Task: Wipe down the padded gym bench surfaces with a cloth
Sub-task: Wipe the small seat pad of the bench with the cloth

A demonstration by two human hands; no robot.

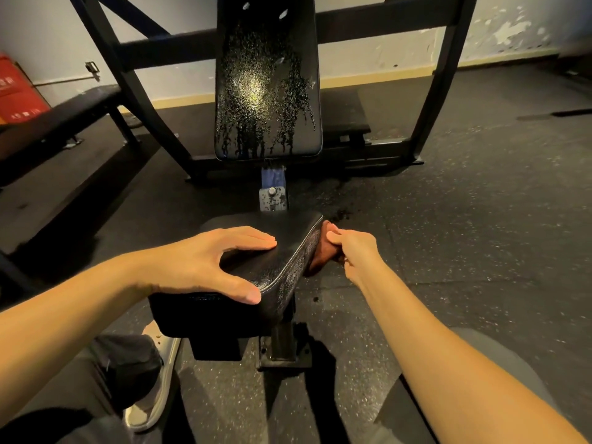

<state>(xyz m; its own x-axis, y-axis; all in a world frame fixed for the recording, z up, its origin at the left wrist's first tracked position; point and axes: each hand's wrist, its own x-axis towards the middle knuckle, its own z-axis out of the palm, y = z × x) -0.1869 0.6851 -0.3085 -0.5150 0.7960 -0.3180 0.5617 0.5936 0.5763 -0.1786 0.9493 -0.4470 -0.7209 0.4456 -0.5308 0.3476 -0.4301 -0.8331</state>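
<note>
The left hand (205, 261) is lying flat on top of the seat pad (288, 232), its four fingers straight and together, pointing to the right, and the thumb spreading wide along the pad's near edge; it is holding nothing, only pressing on the pad. The right hand (355, 251) is reaching forward on a straight arm, its fingers curling round a bunched cloth (322, 254) and the thumb lying on top, and it is pressing that cloth against the right side wall of the seat pad. The one cloth is rust-brown, soft and crumpled. There are two pads on this machine: the seat pad is black vinyl, smooth, with a pale stitched seam running round its rounded edge, and the upright back pad (267, 91) is the same glossy black, tall and tapering, with fine droplets beading all over it and running down in streaks. A square black metal post (283, 341) is carrying the seat, and a black tubular frame (166, 49) is crossing behind the back pad. The floor (480, 219) is dark speckled rubber matting, with wet spots showing just beside the cloth. One more flat bench (64, 113) is standing to the left, near a red box (16, 88), and one pale slipper (160, 379) is showing on the person's foot below the left arm.
</note>
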